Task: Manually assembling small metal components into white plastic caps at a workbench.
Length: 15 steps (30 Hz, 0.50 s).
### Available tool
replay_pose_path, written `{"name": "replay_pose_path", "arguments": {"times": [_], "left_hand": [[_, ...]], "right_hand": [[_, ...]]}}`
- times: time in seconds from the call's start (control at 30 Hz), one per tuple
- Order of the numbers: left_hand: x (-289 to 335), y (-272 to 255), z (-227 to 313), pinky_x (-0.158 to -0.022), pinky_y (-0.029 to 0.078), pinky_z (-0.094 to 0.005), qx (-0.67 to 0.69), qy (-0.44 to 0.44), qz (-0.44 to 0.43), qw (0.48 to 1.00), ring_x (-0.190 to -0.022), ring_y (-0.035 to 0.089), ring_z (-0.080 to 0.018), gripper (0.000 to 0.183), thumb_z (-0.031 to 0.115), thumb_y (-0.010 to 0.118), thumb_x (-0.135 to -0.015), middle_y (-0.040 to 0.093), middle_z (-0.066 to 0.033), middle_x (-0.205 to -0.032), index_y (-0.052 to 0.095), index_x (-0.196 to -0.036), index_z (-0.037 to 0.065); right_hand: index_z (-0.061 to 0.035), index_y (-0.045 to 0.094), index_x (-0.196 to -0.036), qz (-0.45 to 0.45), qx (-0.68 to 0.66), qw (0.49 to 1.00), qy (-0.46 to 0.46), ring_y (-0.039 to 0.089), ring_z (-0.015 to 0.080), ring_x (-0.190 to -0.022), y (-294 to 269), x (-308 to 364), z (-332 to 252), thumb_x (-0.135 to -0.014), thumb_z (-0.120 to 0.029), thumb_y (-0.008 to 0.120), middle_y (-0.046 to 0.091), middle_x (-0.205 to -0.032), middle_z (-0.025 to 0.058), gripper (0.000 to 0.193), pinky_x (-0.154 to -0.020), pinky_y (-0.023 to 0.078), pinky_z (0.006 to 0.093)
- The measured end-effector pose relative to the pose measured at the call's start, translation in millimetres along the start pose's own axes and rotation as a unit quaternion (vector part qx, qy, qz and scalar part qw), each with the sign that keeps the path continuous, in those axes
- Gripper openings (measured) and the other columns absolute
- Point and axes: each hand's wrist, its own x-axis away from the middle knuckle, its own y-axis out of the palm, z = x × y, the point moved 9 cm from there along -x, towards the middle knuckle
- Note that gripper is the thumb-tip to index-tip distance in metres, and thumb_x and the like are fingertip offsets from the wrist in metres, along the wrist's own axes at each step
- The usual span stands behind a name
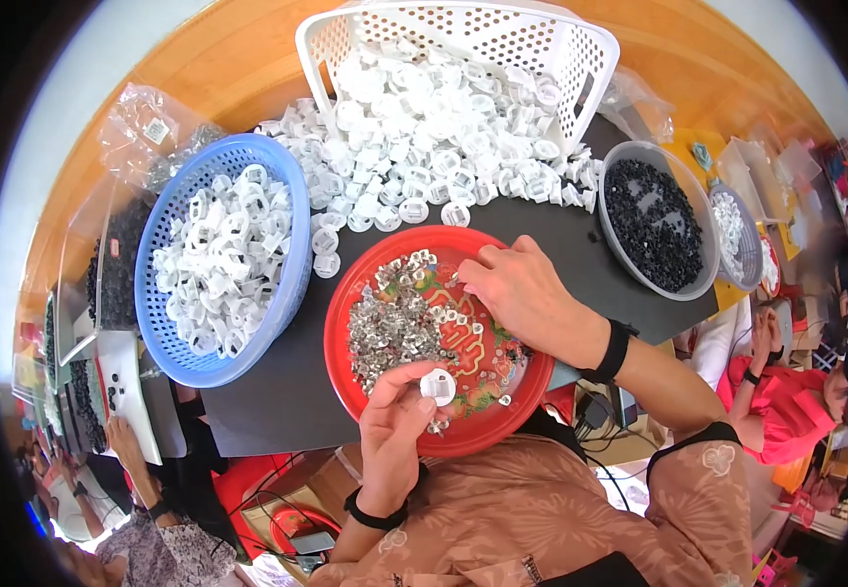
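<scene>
My left hand (391,421) pinches a small white round plastic part (437,387) with a slot in its face, over the near rim of a red tray (343,323). In that tray lies a heap of small shiny metal pieces (394,338), with several loose ones scattered to its right. My right hand (525,296) reaches over the tray's right side. Its fingertips are drawn together in a pinch by the loose metal pieces; what they hold, if anything, is too small to make out. Both wrists wear black bands.
A blue basket (301,235) of white parts stands left. Behind the tray, white parts (424,147) spill from a tipped white basket (595,68). A clear bowl (708,264) of small black pieces sits right. Co-workers' hands (125,445) are at the left edge, others (764,333) right.
</scene>
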Motion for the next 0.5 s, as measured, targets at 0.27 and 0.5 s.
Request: {"name": "replay_pose_path", "arguments": {"times": [0.27, 0.5], "left_hand": [[3, 2, 32, -0.076, 0.048, -0.0260, -0.242, 0.163, 0.059, 0.955, -0.089, 0.058, -0.0126, 0.029, -0.008, 0.053, -0.085, 0.059, -0.0109, -0.113, 0.058, -0.113, 0.002], [4, 28, 53, -0.072, 0.049, -0.0294, -0.450, 0.238, 0.075, 0.857, -0.085, 0.062, -0.0207, 0.013, 0.000, 0.064, -0.081, 0.062, -0.0138, -0.102, 0.064, -0.094, 0.002]], "right_hand": [[-0.0046, 0.055, -0.087, -0.074, -0.260, 0.961, 0.049, 0.059, 0.0320, -0.070, -32, 8, -18, -0.083, -0.008, 0.057, 0.061, -0.075, 0.0120, 0.006, -0.066, 0.042, 0.0407], [-0.0016, 0.053, -0.091, -0.212, -0.406, 0.888, 0.030, 0.061, 0.0376, -0.071, -33, 18, -54, -0.088, -0.011, 0.056, 0.062, -0.074, 0.0177, 0.010, -0.061, 0.046, 0.0440]]}}
